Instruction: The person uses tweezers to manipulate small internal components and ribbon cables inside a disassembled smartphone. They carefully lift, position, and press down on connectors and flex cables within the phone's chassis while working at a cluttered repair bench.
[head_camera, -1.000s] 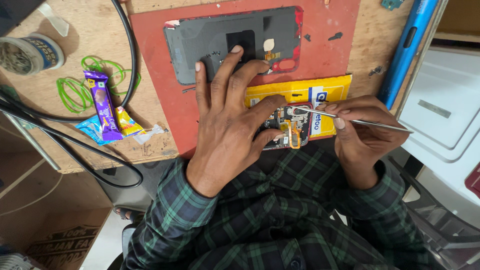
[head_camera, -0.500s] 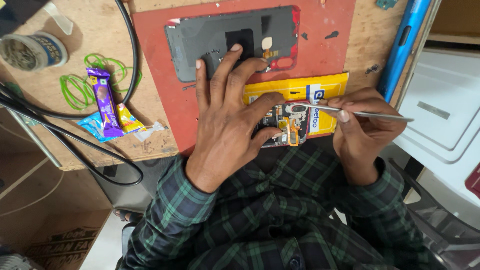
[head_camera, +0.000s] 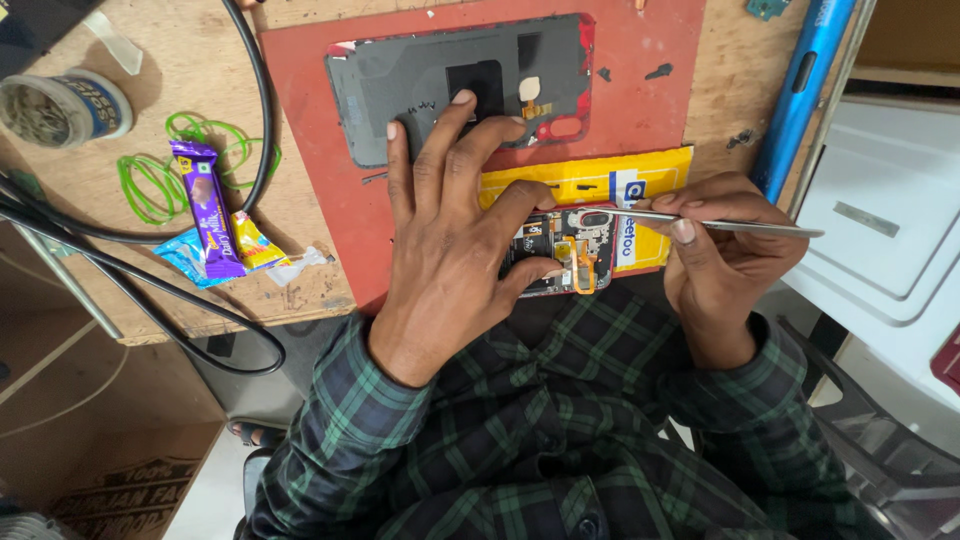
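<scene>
I sit at a worn plywood tabletop (head_camera: 300, 250) with a chipped front edge, most of its middle covered by a red mat (head_camera: 330, 200). Black cables (head_camera: 150, 290) trail off its left side and loop down toward the floor. Below on my left stands a brown cardboard box (head_camera: 110, 480) on a pale floor (head_camera: 215, 490). To my right is a white cabinet (head_camera: 880, 230) with raised panels, and a blue tube (head_camera: 800, 90) leans along the tabletop's right edge. The light is even and soft.

Opened phone (head_camera: 560, 255) on mat (head_camera: 320, 215)
</scene>
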